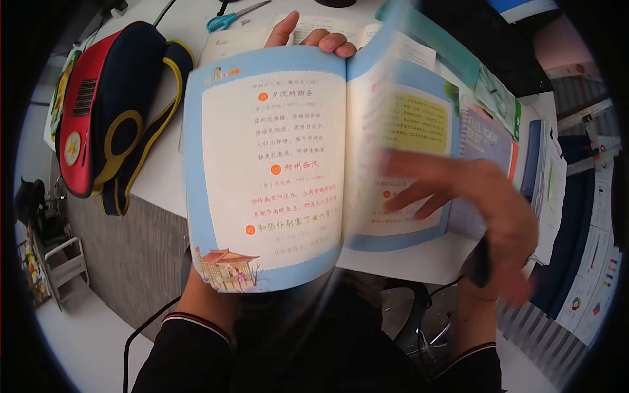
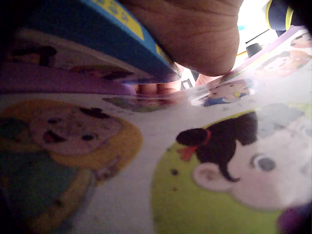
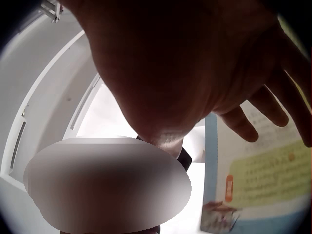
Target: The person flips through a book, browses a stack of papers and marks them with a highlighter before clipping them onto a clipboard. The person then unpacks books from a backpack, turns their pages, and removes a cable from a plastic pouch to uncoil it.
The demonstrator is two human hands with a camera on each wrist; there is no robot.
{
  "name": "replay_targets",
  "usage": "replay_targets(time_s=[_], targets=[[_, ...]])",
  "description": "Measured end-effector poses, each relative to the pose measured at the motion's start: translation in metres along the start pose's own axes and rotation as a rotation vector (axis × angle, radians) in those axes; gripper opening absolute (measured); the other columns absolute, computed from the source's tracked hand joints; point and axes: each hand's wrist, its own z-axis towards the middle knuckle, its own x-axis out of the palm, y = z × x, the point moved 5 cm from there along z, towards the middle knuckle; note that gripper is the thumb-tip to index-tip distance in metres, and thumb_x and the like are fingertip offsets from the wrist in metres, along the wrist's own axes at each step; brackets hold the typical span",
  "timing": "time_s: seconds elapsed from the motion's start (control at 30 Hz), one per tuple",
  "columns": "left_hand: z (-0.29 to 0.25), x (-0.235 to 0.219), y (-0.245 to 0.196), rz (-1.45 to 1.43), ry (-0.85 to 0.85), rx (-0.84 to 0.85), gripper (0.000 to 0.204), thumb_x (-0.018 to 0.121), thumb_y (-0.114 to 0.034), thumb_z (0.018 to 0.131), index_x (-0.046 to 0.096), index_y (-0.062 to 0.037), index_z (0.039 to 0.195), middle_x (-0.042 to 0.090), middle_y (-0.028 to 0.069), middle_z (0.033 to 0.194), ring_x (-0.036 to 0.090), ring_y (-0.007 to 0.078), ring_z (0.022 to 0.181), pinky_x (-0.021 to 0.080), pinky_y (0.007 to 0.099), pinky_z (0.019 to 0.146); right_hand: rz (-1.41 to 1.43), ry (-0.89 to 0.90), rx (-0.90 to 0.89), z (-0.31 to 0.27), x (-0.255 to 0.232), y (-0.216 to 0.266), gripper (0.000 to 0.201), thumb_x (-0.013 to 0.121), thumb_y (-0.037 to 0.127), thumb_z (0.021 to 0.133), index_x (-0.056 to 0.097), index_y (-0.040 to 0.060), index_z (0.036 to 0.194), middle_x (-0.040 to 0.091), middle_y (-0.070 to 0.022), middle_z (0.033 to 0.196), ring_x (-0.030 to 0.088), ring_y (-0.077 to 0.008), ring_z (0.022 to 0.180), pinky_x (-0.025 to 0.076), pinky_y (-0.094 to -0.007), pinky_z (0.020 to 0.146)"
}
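An open book [image 1: 262,150] with blue-bordered pages of Chinese text faces the head camera. My left hand [image 1: 333,43] holds it from behind, with fingertips showing over the top edge; most of that hand is hidden by the book. In the left wrist view, the hand [image 2: 200,39] is against the book's cover [image 2: 214,180], which has cartoon children on it. Over the right-hand page is my right hand [image 1: 475,196], blurred, its fingers spread and holding nothing. Between the pages a blurred leaf [image 1: 368,124] stands up near the spine. The right wrist view shows extended fingers overlapping the page [image 3: 258,170].
At left on the white table [image 1: 164,193] lies a red and navy bag [image 1: 118,105] with yellow trim. Teal-handled scissors [image 1: 223,21] and another open book [image 1: 321,27] lie behind. A purple-covered notebook [image 1: 488,147] and stacked papers [image 1: 547,190] are at right.
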Motion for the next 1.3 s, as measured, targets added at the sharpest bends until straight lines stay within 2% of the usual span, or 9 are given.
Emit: replay_targets(time_s=[0.17, 0.4, 0.47, 0.63, 0.73, 0.8, 0.93, 1.03, 1.3], targets=[[-0.002, 0.008, 0.007, 0.042, -0.337, 0.066, 0.056, 0.038, -0.054, 0.097, 0.05, -0.0146, 0.059, 0.065, 0.0057, 0.08, 0.06, 0.0218, 0.091, 0.041, 0.0401, 0.109, -0.376, 0.304, -0.056, 0.013, 0.041, 0.007, 0.109, 0.071, 0.08, 0.064, 0.054, 0.0014, 0.139, 0.045, -0.0261, 0.147, 0.07, -0.033, 0.096, 0.056, -0.0335, 0.078], [0.002, -0.011, 0.001, 0.117, -0.102, 0.038, 0.056, 0.037, -0.052, 0.098, 0.049, -0.0149, 0.059, 0.065, 0.005, 0.079, 0.06, 0.0217, 0.091, 0.039, 0.0387, 0.11, -0.3, 0.224, -0.1, 0.015, 0.036, 0.004, 0.1, 0.081, 0.065, 0.066, 0.054, 0.0015, 0.138, 0.048, -0.0199, 0.147, 0.07, -0.0287, 0.095, 0.057, -0.0347, 0.081], [0.007, -0.003, 0.002, -0.017, 0.129, 0.004, 0.054, 0.036, -0.051, 0.098, 0.041, -0.0171, 0.057, 0.06, 0.0022, 0.074, 0.058, 0.0205, 0.088, 0.037, 0.0382, 0.112, -0.299, 0.186, -0.081, 0.013, 0.028, 0.003, 0.097, 0.083, 0.06, 0.066, 0.054, 0.0015, 0.138, 0.051, -0.019, 0.144, 0.07, -0.0276, 0.094, 0.057, -0.0342, 0.082], [0.005, -0.006, 0.0, 0.0, 0.099, 0.019, 0.052, 0.034, -0.05, 0.099, 0.034, -0.0187, 0.058, 0.056, 0.0007, 0.069, 0.056, 0.0199, 0.083, 0.037, 0.0389, 0.112, -0.438, 0.097, 0.115, 0.014, 0.008, -0.001, 0.089, 0.087, 0.048, 0.068, 0.055, 0.002, 0.137, 0.061, -0.016, 0.133, 0.07, -0.0256, 0.093, 0.057, -0.0331, 0.083], [0.009, -0.009, -0.001, 0.004, 0.14, 0.012, 0.052, 0.034, -0.05, 0.099, 0.033, -0.0186, 0.058, 0.056, 0.0009, 0.069, 0.056, 0.0201, 0.083, 0.037, 0.0393, 0.112, -0.381, 0.042, 0.134, 0.014, 0.009, -0.006, 0.073, 0.078, 0.05, 0.078, 0.06, 0.001, 0.128, 0.066, -0.0184, 0.119, 0.07, -0.0301, 0.095, 0.055, -0.0382, 0.085], [0.008, -0.009, 0.0, 0.001, 0.16, 0.016, 0.052, 0.035, -0.05, 0.099, 0.033, -0.0184, 0.058, 0.056, 0.001, 0.069, 0.056, 0.0202, 0.083, 0.037, 0.0395, 0.111, -0.46, -0.061, -0.091, 0.016, 0.021, -0.003, 0.069, 0.077, 0.046, 0.08, 0.059, 0.0006, 0.129, 0.064, -0.02, 0.12, 0.068, -0.0302, 0.098, 0.054, -0.0374, 0.084], [0.007, -0.01, 0.0, -0.056, 0.122, 0.023, 0.051, 0.035, -0.049, 0.099, 0.033, -0.0179, 0.059, 0.056, 0.0014, 0.071, 0.055, 0.0206, 0.084, 0.037, 0.0398, 0.111, -0.755, 0.008, -0.112, 0.02, 0.062, 0.009, 0.085, 0.079, 0.039, 0.077, 0.043, -0.0014, 0.143, 0.036, -0.0337, 0.147, 0.054, -0.0391, 0.12, 0.043, -0.0431, 0.103], [0.006, -0.006, 0.001, -0.08, 0.124, 0.033, 0.05, 0.035, -0.049, 0.099, 0.034, -0.0176, 0.06, 0.056, 0.0016, 0.072, 0.055, 0.0211, 0.084, 0.038, 0.0406, 0.111, -0.842, -0.026, -0.049, 0.023, 0.083, 0.002, 0.095, 0.082, 0.034, 0.075, 0.034, 0.005, 0.151, 0.025, -0.0321, 0.154, 0.047, -0.0419, 0.128, 0.035, -0.0498, 0.11], [0.009, -0.019, -0.003, -0.073, 0.119, 0.03, 0.047, 0.038, -0.05, 0.099, 0.042, -0.0152, 0.068, 0.057, 0.0027, 0.074, 0.056, 0.0231, 0.085, 0.039, 0.0424, 0.108, -0.957, -0.208, -0.081, 0.032, 0.111, -0.029, 0.108, 0.084, 0.032, 0.067, 0.027, 0.0056, 0.154, 0.021, -0.0349, 0.156, 0.031, -0.0519, 0.14, 0.024, -0.0609, 0.114]])
